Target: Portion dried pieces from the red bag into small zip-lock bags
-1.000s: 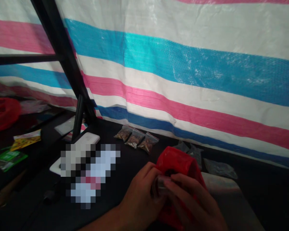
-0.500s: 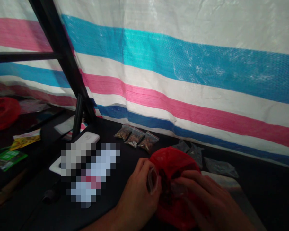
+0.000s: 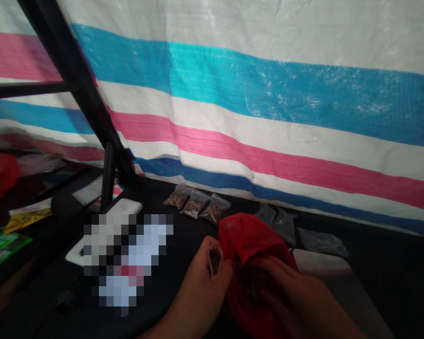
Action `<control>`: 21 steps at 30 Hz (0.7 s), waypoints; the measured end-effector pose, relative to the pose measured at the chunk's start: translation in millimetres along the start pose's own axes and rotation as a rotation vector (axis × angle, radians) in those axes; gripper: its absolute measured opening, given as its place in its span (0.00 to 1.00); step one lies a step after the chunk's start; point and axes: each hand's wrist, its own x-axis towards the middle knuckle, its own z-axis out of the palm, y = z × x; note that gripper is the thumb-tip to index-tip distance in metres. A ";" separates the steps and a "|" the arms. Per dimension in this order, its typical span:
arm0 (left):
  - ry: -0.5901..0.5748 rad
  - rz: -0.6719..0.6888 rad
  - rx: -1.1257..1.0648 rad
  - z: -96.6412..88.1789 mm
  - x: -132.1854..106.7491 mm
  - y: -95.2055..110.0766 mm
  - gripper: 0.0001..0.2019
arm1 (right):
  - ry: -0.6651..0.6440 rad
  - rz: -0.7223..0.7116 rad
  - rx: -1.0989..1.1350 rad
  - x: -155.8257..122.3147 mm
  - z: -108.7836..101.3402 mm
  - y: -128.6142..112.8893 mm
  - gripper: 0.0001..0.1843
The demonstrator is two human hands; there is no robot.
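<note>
My left hand [image 3: 201, 282] pinches a small clear plastic bag [image 3: 215, 260] between its fingers, right beside the mouth of a red plastic bag [image 3: 254, 240]. My right hand [image 3: 289, 296] lies on the lower folds of that red bag and grips them. Part of the red bag is hidden under this hand. Behind the hands, several small clear bags of dried brown material [image 3: 195, 204] lie in a row. They do not touch the red bag.
A black table [image 3: 183, 235] holds grey bags [image 3: 284, 226], a white power bank [image 3: 125, 207], and a pixelated patch [image 3: 127, 261]. A black metal frame [image 3: 108, 176] stands before a striped tarp [image 3: 268, 117]. Another red bag [image 3: 0, 175] and printed packets [image 3: 27, 215] lie far left.
The clear plastic now sits fully in my left hand, away from the red bag's mouth. My right hand has sunk lower into the red bag, and the whole view has shifted slightly.
</note>
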 end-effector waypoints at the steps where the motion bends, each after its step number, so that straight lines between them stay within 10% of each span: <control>1: 0.015 -0.005 -0.037 -0.2 1.6 -0.4 0.06 | 0.012 0.008 0.005 0.1 1.6 -0.7 0.22; 14: 0.128 0.062 0.080 -3.6 5.3 1.5 0.09 | 0.186 -0.048 -0.361 -1.7 4.7 -4.5 0.28; 21: -0.059 0.012 0.260 -8.3 0.1 0.8 0.11 | 0.193 0.054 -0.372 4.3 8.4 -4.1 0.17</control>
